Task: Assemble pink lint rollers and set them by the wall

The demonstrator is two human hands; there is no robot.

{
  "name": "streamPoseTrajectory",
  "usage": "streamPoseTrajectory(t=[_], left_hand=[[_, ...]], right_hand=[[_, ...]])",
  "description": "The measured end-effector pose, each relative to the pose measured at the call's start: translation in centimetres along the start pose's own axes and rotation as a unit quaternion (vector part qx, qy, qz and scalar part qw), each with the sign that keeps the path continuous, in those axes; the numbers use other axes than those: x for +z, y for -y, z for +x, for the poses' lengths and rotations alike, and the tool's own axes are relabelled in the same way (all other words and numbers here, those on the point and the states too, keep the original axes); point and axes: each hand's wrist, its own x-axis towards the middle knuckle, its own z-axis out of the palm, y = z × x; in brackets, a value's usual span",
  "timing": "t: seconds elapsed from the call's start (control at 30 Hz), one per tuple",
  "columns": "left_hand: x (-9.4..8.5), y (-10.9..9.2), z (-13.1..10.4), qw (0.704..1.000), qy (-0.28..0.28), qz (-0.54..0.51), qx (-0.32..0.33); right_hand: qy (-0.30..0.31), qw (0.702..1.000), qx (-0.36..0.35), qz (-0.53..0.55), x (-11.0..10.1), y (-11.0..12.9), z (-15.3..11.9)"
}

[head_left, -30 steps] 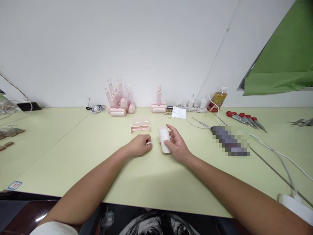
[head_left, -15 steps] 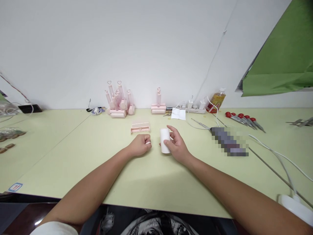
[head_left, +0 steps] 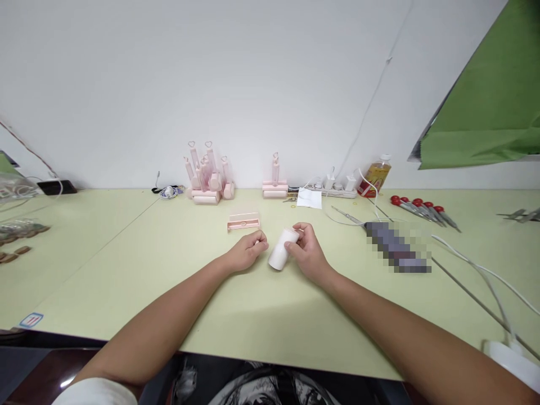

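Observation:
My right hand (head_left: 311,255) is closed around a white lint-roller paper roll (head_left: 283,248), which tilts with its top to the right. My left hand (head_left: 248,251) is just left of the roll, apart from it. Its fingers are curled in, with a small white piece (head_left: 257,242) barely showing between them; its kind cannot be made out. Beyond the left hand lies an open pink lint-roller case (head_left: 243,224) with a clear lid, on the pale green table.
Pink lint rollers (head_left: 206,197) stand grouped against the wall, with another lint roller (head_left: 275,190) to their right. Farther right are white paper (head_left: 309,198), a power strip (head_left: 343,194), a drink bottle (head_left: 374,177), red-ended tools (head_left: 426,211) and a blurred-out dark object (head_left: 396,247) with cables.
The roll has gone from upright to tilted, its lower end swinging left. My right fingers have curled in at its top. My left hand has moved slightly right, closer to the roll.

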Motion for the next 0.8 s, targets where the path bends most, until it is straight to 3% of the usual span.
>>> streamPoseTrajectory(t=[0.23,0.8], left_hand=[[0.15,-0.02,-0.07,0.999,0.021,-0.04,0.007],[0.03,0.3,0.26,0.989,0.004,-0.143,-0.024]], right_hand=[[0.036,0.999,0.02,0.025,0.2,-0.16,-0.24],[0.02,0.997,0.012,0.069,-0.21,-0.17,-0.29]])
